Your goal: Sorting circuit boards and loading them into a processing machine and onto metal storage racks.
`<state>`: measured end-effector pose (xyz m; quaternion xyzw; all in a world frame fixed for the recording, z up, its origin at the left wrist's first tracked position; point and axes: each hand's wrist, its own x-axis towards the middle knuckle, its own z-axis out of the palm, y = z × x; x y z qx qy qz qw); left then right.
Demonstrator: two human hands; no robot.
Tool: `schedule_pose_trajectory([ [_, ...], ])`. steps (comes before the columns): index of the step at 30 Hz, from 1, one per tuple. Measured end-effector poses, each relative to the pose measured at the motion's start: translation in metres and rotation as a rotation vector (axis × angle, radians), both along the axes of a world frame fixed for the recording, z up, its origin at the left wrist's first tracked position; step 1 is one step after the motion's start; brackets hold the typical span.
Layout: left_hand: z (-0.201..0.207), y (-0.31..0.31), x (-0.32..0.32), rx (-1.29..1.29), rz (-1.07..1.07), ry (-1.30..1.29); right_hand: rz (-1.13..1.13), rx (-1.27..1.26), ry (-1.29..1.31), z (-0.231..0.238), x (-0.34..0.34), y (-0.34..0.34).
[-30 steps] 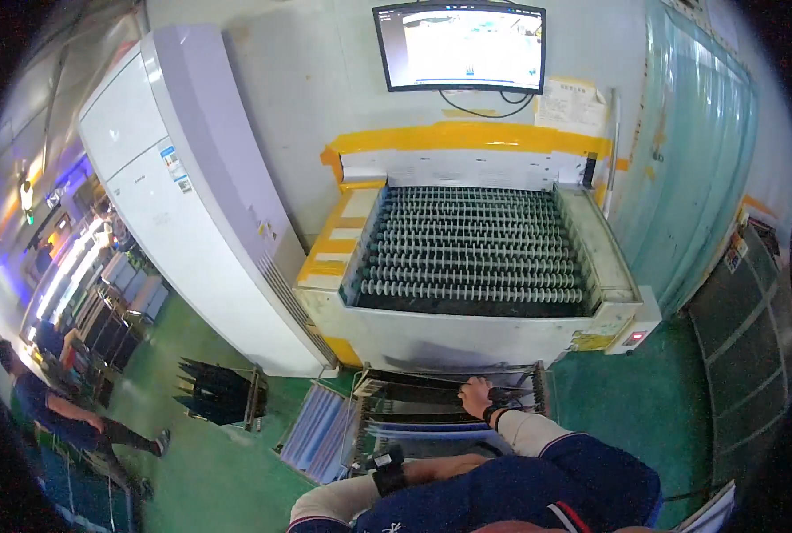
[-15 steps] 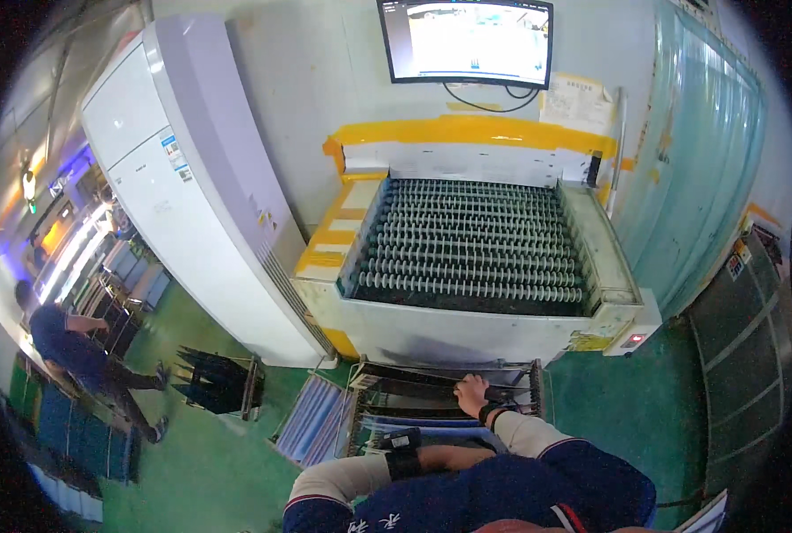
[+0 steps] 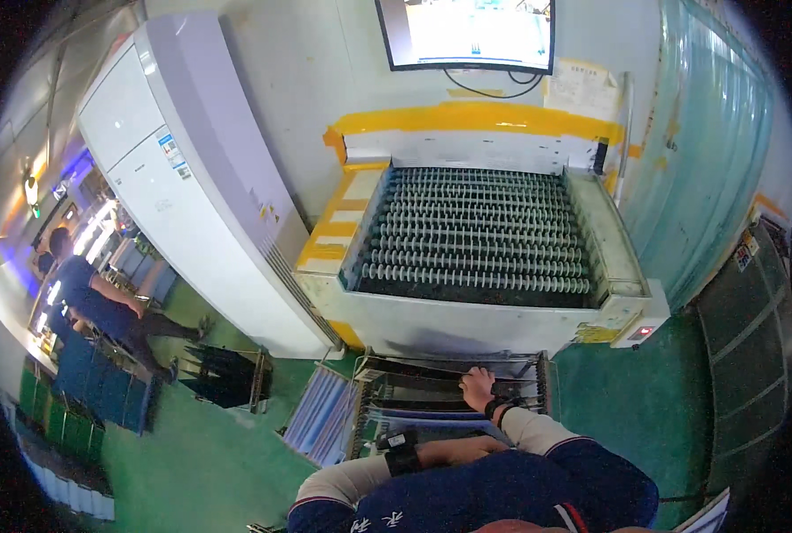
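A wire rack (image 3: 361, 404) stands in front of me, with dark flat panels (image 3: 414, 367) and bluish sheets (image 3: 402, 414) standing in its slots. My right hand (image 3: 478, 388) reaches over the rack, its fingers closed at the upper edge of a dark panel. Close to my body, on the near side of the rack, is my left hand (image 3: 474, 449); its fingers are mostly hidden, and what they touch does not show. A small black device (image 3: 398, 441) is strapped at my left wrist, and a dark band (image 3: 497, 407) circles the right one.
Beyond the rack is a roller machine (image 3: 476, 233) under a screen (image 3: 467, 34). A tall white cabinet unit (image 3: 192, 186) stands left of it. More racked sheets (image 3: 320, 413) and dark panels (image 3: 223, 377) are on the floor at left. A person (image 3: 103, 298) is farther left.
My view has shifted slightly, and both hands stay near the rack with little movement. The person at far left has moved and stands more upright.
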<state>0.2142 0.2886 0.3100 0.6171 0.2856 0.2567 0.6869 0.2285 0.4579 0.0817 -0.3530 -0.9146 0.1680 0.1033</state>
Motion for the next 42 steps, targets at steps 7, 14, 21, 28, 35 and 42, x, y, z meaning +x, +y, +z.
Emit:
schedule_pose_trajectory([
  [7,0.017,0.000,-0.008,-0.056,0.067,0.012,0.140,0.095,-0.034,0.033,0.018,-0.003],
  [14,0.034,0.003,-0.019,-0.114,0.079,0.008,0.082,-0.091,0.059,-0.002,0.002,0.004],
  [21,-0.015,0.007,-0.011,0.081,0.095,0.040,0.094,0.055,0.053,0.042,0.020,-0.005],
  [28,0.029,-0.078,-0.048,0.007,0.389,0.071,0.133,0.111,-0.024,0.037,0.011,0.004],
  [35,0.038,-0.168,-0.050,-0.016,0.692,0.101,0.114,0.085,-0.016,0.057,0.009,0.002],
  [42,0.032,-0.204,-0.022,-0.253,0.941,0.027,0.134,0.060,-0.065,0.056,0.006,0.002],
])
